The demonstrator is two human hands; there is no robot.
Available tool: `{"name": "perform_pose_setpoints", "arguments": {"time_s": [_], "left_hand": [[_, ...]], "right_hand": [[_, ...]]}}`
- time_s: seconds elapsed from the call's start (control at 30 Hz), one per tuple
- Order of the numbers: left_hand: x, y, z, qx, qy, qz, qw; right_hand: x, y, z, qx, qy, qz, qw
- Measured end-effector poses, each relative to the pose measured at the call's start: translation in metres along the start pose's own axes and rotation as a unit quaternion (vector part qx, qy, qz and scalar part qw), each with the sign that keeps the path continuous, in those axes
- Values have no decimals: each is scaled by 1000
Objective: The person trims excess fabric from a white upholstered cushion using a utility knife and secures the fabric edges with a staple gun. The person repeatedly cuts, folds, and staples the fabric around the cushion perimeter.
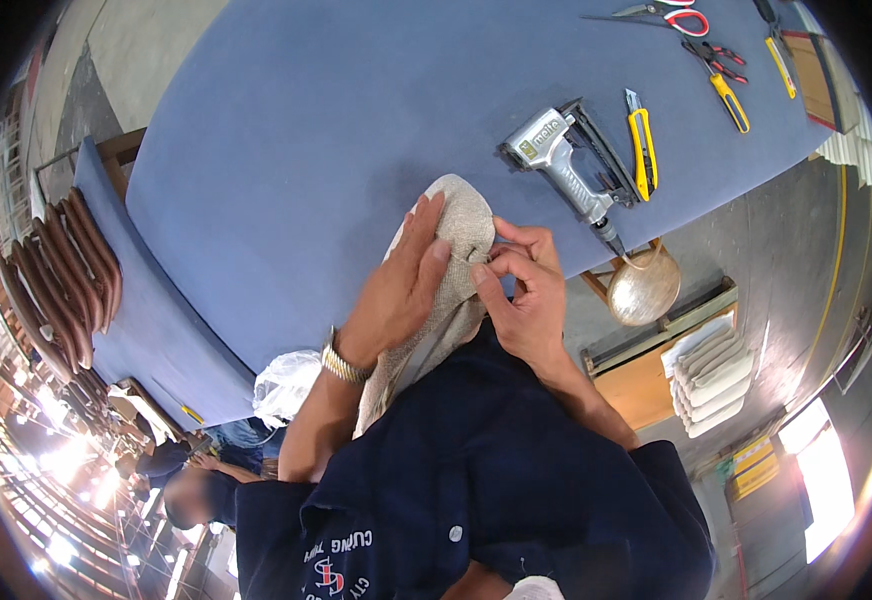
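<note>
A long piece covered in beige-grey woven fabric (466,205) lies against my body, its rounded end resting on the blue-covered table (306,130). My left hand (406,275), with a metal watch on the wrist, lies flat along the piece's left side, fingers stretched out. At its right edge my right hand (526,285) pinches the fabric between thumb and fingers. A silver staple gun (566,165) lies to the right of my hands, its hose fitting pointing toward the table's edge. Beside it is a yellow utility knife (643,150).
Farther right lie a yellow-handled screwdriver (729,105), red-handled pliers (721,60), red-handled scissors (671,14) and another yellow cutter (781,68). A round stool (644,287) and stacked pale pads (711,380) stand beyond the right edge. Brown curved parts (71,270), a plastic bag (286,388) and another person (196,490) are at left.
</note>
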State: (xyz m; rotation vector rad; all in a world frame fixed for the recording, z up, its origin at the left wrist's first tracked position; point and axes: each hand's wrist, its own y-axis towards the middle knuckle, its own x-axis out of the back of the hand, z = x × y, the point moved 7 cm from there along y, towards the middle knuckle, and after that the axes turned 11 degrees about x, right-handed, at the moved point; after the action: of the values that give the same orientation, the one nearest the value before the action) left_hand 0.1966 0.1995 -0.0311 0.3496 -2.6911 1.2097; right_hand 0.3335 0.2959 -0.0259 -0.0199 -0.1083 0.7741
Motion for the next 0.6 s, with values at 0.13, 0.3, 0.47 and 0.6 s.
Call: {"name": "perform_pose_setpoints", "arguments": {"time_s": [0.13,0.3,0.47,0.6], "left_hand": [[-10,-14,-13,-43,117,-72,990],[-10,-12,-13,-31,135,-61,988],[-12,-9,-18,-26,181,-97,978],[-18,-9,-23,5,214,-119,970]], "right_hand": [[0,0,-10,-4,51,-37,998],[1,4,-14,-15,52,14,998],[6,9,-19,-32,71,28,997],[15,12,-17,-23,30,77,996]]}}
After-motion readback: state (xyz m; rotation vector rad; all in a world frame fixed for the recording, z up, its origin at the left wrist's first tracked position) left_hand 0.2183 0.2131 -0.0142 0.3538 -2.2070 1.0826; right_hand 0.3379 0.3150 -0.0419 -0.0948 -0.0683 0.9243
